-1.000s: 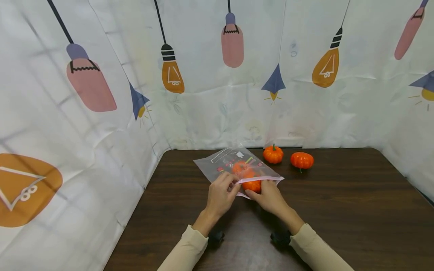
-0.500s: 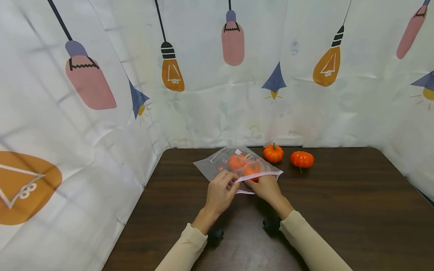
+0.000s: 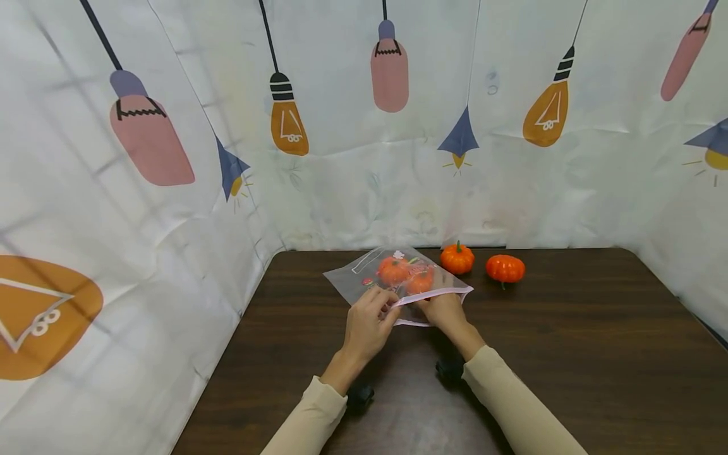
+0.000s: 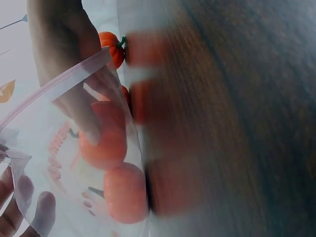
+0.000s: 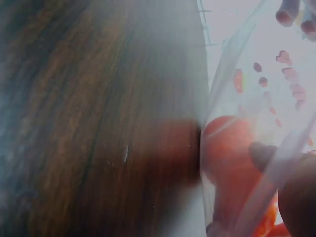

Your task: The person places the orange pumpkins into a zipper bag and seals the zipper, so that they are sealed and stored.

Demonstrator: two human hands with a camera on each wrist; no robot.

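Note:
A translucent zip bag (image 3: 347, 276) with a pink-edged mouth lies near the table's back, its opening toward me. My left hand (image 3: 366, 322) pinches the bag's edge at the left of the mouth. Through that opening reaches my right hand (image 3: 448, 314), its fingers partly veiled by the plastic. It grips a small orange pumpkin (image 4: 106, 150) inside, thumb (image 5: 262, 154) against one side. Beyond it in the bag sits another pumpkin (image 3: 392, 270), close against the first. The bag's printed front covers both pumpkins.
Outside the bag, a pumpkin (image 3: 457, 259) with an upright green stem stands just right of it at the back. Farther right a second pumpkin (image 3: 505, 269) lies on its side. The dark wooden table (image 3: 591, 354) meets a white printed curtain (image 3: 352, 189) behind.
My right hand has moved deeper into the bag, carrying its pumpkin from the mouth to beside the other one. The left hand keeps its pinch on the bag's edge.

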